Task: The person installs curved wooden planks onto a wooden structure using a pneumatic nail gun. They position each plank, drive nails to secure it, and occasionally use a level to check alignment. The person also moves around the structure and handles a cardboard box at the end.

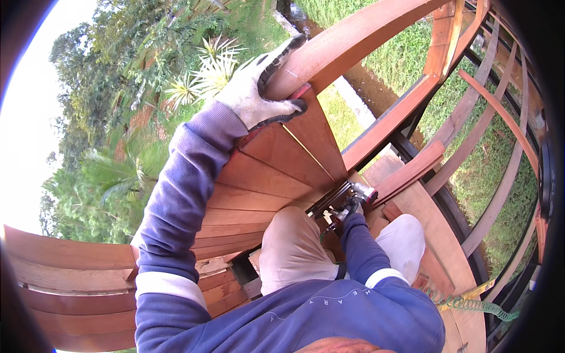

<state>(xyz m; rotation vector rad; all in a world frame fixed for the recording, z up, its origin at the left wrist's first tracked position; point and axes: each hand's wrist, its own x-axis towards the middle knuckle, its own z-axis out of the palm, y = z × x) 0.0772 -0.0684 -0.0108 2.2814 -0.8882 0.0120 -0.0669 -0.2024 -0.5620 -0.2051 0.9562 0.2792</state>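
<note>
My left hand point(268, 88), in a white glove with dark fingertips, reaches up and out. Its fingers and thumb are wrapped round the end of a thick curved wooden rail point(347, 47). Beneath that rail stand narrow upright wooden boards point(276, 147), side by side in a curved wall, with a thin gap of light between two of them. Low between my knees, my right hand point(352, 207) in a dark glove grips a nail gun point(364, 192) with a silver body and a long dark magazine. The gun lies close to the foot of the boards; its nose is hard to make out.
A green coiled hose point(471, 304) and a yellow measuring tape point(479, 288) lie at the lower right. Loose wooden strips point(412, 170) rest beside my right knee. Dark metal framing with curved slats point(500, 194) spans the right, grass showing below. Horizontal planks point(76, 294) curve away lower left.
</note>
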